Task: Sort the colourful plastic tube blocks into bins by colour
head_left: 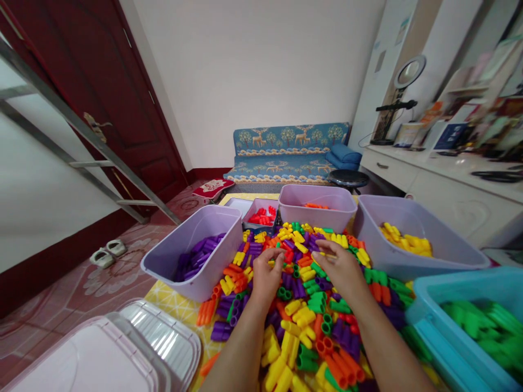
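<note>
A heap of plastic tube-shaped building pieces (300, 316) in yellow, orange, green, purple and red covers the table in front of me. Over the left middle of the heap is my left hand (266, 272), its fingers curled and thumb tip close to the index finger; whatever they pinch is too small to make out. My right hand (338, 267) hovers a little to the right, thumb and fingers apart, with nothing seen in it. Green and purple pieces lie just below and between both hands.
Around the heap stand a bin of purple pieces (149, 265), a box of red pieces (249, 224), a bin with orange ones (316, 218), a bin of yellow ones (433, 261) and a turquoise bin of green ones (433, 332). Lids (98, 354) lie left. A ladder (93, 147) leans behind.
</note>
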{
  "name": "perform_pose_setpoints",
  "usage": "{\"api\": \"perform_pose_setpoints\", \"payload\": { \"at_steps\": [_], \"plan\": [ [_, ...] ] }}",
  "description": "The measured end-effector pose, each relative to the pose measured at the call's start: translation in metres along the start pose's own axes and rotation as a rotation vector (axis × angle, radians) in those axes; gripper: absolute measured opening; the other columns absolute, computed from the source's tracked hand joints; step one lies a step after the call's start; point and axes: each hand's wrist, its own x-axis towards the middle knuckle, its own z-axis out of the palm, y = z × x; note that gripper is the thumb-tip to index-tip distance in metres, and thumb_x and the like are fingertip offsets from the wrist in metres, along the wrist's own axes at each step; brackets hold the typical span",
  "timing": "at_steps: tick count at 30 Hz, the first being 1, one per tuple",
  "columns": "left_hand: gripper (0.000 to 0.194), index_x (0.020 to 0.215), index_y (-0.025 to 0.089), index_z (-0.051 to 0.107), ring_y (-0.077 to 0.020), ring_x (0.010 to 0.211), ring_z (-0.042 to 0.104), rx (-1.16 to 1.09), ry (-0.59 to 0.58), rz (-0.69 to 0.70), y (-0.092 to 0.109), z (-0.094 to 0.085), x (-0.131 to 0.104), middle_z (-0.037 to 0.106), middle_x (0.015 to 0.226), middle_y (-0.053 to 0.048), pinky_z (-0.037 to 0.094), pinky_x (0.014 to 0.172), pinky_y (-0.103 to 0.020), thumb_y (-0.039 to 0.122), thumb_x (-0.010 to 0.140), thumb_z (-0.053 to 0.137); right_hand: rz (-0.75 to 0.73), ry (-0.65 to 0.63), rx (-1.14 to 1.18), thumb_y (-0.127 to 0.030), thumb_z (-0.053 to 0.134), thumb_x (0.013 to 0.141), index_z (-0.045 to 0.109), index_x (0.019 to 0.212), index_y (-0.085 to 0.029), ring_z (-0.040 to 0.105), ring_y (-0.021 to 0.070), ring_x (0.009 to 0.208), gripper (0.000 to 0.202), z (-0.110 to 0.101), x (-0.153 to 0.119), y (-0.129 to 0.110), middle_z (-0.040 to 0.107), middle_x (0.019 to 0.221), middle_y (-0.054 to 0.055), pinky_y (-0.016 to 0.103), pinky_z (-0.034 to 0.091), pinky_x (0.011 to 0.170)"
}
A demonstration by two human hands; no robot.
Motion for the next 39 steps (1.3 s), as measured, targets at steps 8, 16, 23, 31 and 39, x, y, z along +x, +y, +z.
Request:
{"api": "perform_pose_setpoints", "payload": {
  "at_steps": [8, 16, 23, 31, 39],
  "plan": [
    [0.035, 0.117, 0.015, 0.057, -0.0271, 0.111, 0.053, 0.554, 0.083, 0.011, -0.004, -0.001, -0.002, 0.059, 0.117, -0.014, 0.041, 0.096, -0.042, 0.026, 0.084, 0.051, -0.063, -0.148, -0.557, -0.039, 0.056, 0.079, 0.060, 0.118, -0.008, 0.053, 0.0302, 0.114, 0.050, -0.003, -0.002, 0.019, 0.059, 0.120, 0.019, 0.043, 0.039, 0.100],
    [0.046, 0.127, 0.021, 0.051, -0.0272, 0.108, 0.056, 0.637, -0.138, -0.013, 0.000, -0.001, -0.004, 0.063, 0.117, -0.010, 0.043, 0.091, -0.039, 0.036, 0.083, 0.052, -0.017, -0.306, -0.650, -0.041, 0.059, 0.077, 0.051, 0.130, -0.011, 0.052, 0.0335, 0.117, 0.061, 0.010, -0.012, 0.007, 0.058, 0.122, 0.018, 0.045, 0.040, 0.097],
    [0.040, 0.124, 0.030, 0.052, -0.0242, 0.101, 0.060, 0.618, -0.238, 0.008, 0.006, 0.001, -0.004, 0.070, 0.102, -0.002, 0.038, 0.090, -0.041, 0.034, 0.084, 0.049, 0.009, -0.327, -0.509, -0.033, 0.059, 0.076, 0.044, 0.134, -0.015, 0.057, 0.0276, 0.111, 0.063, 0.015, -0.012, 0.010, 0.058, 0.125, 0.014, 0.040, 0.045, 0.092],
    [0.054, 0.132, 0.028, 0.046, -0.0285, 0.106, 0.056, 0.726, -0.306, 0.047, 0.016, -0.001, -0.008, 0.066, 0.112, -0.008, 0.036, 0.092, -0.046, 0.049, 0.083, 0.049, 0.015, -0.365, -0.524, -0.042, 0.058, 0.077, 0.041, 0.136, -0.015, 0.051, 0.0310, 0.121, 0.067, 0.016, -0.015, 0.006, 0.051, 0.134, 0.017, 0.045, 0.039, 0.098],
    [0.044, 0.121, 0.029, 0.057, -0.0264, 0.106, 0.056, 0.677, -0.322, 0.141, 0.016, -0.002, -0.008, 0.064, 0.112, -0.007, 0.027, 0.103, -0.049, 0.040, 0.078, 0.056, -0.004, -0.414, -0.329, -0.036, 0.061, 0.073, 0.038, 0.138, -0.022, 0.049, 0.0279, 0.123, 0.071, 0.012, -0.014, 0.008, 0.050, 0.136, 0.011, 0.044, 0.037, 0.101]
  ]
}}
